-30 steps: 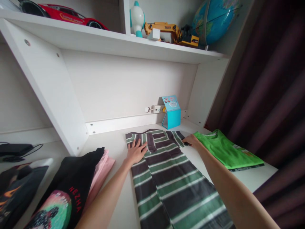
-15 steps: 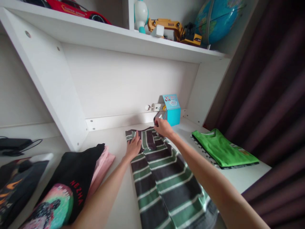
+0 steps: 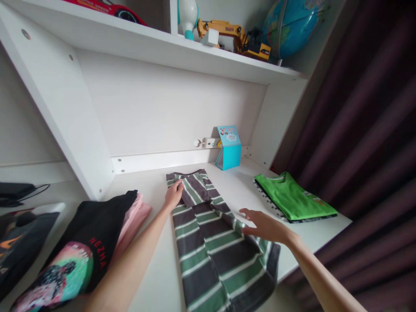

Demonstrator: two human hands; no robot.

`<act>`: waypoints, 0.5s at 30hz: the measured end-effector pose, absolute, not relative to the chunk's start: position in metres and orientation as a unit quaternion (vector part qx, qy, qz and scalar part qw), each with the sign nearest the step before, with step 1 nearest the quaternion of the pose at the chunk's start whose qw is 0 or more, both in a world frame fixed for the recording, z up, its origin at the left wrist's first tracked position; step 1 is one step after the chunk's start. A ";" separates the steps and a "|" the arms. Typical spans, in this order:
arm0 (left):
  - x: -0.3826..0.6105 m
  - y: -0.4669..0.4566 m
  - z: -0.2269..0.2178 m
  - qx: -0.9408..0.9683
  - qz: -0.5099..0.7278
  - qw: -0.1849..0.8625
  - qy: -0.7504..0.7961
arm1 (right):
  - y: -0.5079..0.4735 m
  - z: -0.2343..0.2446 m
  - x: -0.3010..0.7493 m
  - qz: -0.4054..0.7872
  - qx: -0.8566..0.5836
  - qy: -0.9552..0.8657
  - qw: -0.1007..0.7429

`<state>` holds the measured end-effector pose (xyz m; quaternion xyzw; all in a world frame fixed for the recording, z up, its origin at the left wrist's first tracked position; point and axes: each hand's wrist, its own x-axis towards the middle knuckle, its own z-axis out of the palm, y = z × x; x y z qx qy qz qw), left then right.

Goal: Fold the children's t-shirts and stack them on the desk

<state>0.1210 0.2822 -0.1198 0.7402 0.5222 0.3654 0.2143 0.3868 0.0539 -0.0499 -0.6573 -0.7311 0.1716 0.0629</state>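
Note:
A striped shirt (image 3: 208, 242) in dark grey, green and white lies lengthwise on the white desk, its top end toward the wall and its right side folded inward. My left hand (image 3: 173, 195) is at the shirt's upper left edge, with curled fingers closed on the cloth. Over the shirt's right edge, about halfway down, is my right hand (image 3: 264, 225). Its fingers are apart and it holds nothing. The bunched cloth of the right side lies just below and left of that hand.
Folded black (image 3: 107, 225) and pink (image 3: 130, 216) clothes lie at left, a green shirt (image 3: 295, 197) on another garment at right. A blue desk calendar (image 3: 231, 156) stands by the wall sockets (image 3: 210, 143). Overhead runs a shelf (image 3: 182, 50) with toys; a dark curtain (image 3: 344, 143) hangs at right.
My right hand has moved from the shirt's top end down toward its right edge and opened. My left hand's fingers have curled at the upper left edge. The view has shifted slightly.

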 end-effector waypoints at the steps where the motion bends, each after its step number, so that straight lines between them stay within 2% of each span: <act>1: 0.121 0.282 -0.120 0.742 0.367 0.211 0.519 | 0.047 -0.056 0.398 0.188 -0.665 -0.719 0.067; 6: 0.120 0.282 -0.121 0.740 0.409 0.210 0.492 | 0.027 -0.060 0.410 0.175 -0.688 -0.698 0.090; 9: 0.120 0.281 -0.121 0.729 0.428 0.216 0.489 | 0.010 -0.038 0.385 0.142 -0.679 -0.709 0.123; 11: 0.120 0.281 -0.121 0.726 0.430 0.217 0.491 | -0.005 -0.020 0.362 0.161 -0.652 -0.729 0.135; 15: 0.118 0.282 -0.122 0.723 0.416 0.207 0.511 | -0.018 0.007 0.335 0.336 -0.501 -0.797 0.022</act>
